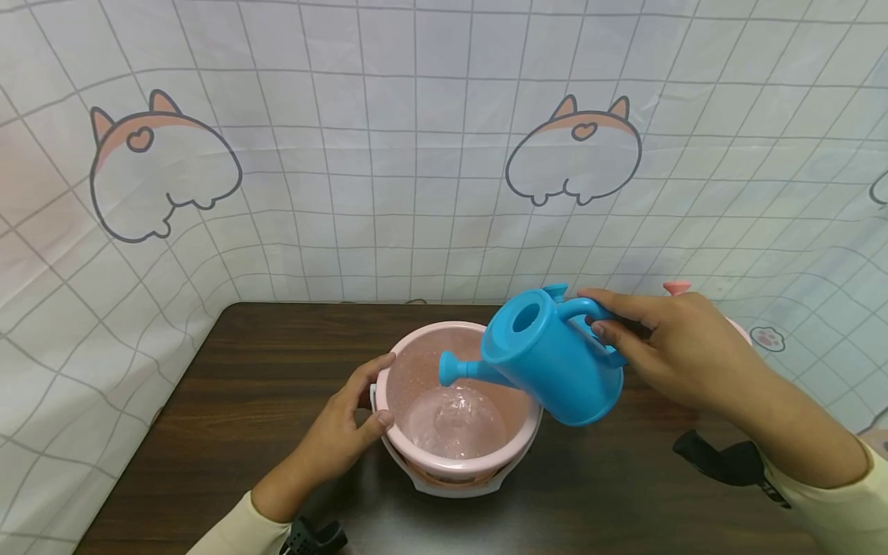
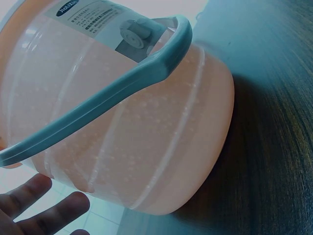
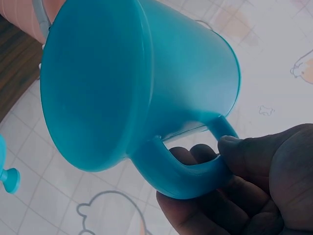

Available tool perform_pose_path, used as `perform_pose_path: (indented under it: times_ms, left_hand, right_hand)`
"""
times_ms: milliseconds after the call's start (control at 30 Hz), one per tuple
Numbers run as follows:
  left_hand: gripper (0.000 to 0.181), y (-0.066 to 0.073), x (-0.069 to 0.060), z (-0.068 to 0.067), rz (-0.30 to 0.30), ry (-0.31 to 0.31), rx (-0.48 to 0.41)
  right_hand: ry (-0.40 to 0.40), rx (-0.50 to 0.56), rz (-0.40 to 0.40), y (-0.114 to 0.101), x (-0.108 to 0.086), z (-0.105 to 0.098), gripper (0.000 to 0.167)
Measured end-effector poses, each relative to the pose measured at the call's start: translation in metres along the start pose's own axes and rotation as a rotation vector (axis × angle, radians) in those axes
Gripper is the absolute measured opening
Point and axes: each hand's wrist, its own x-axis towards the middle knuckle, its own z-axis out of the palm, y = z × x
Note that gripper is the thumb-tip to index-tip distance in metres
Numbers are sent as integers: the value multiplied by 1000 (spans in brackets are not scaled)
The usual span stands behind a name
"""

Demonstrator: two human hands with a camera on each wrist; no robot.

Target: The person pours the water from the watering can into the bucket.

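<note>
A pink bucket stands on the dark wooden table, with rippling water in its bottom. Its pale handle is folded down along the outside. My left hand holds the bucket at its left side, thumb and forefinger at the rim; in the left wrist view other fingers extend near the outer wall. A blue watering can, gripped by its handle in my right hand, is tilted to the left. The can's spout head hangs above the bucket's opening. No distinct stream shows.
Behind the held can, another blue spout head sticks up, also seen in the right wrist view. A pink spout head shows beyond my right hand, its body mostly hidden. A grid-patterned cloth hangs behind the table.
</note>
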Motion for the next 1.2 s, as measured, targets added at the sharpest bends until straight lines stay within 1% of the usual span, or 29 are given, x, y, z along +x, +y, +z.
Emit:
perform_pose_path:
  times_ms: [200,533,867,1200]
  left_hand:
    - [64,0,0,0,1,2,7]
    - [64,0,0,1,5,4,5]
    - [64,0,0,1,-12,-2,4]
    - [64,-1,-1,1,-2,-3,6]
  right_hand:
    - [8,-23,-5,1,1,0,48]
    - [-4,-46,21,2,1,1,49]
    - [-3,-42,23,2,2,2,49]
    - [1,-30,29,3,1,2,50]
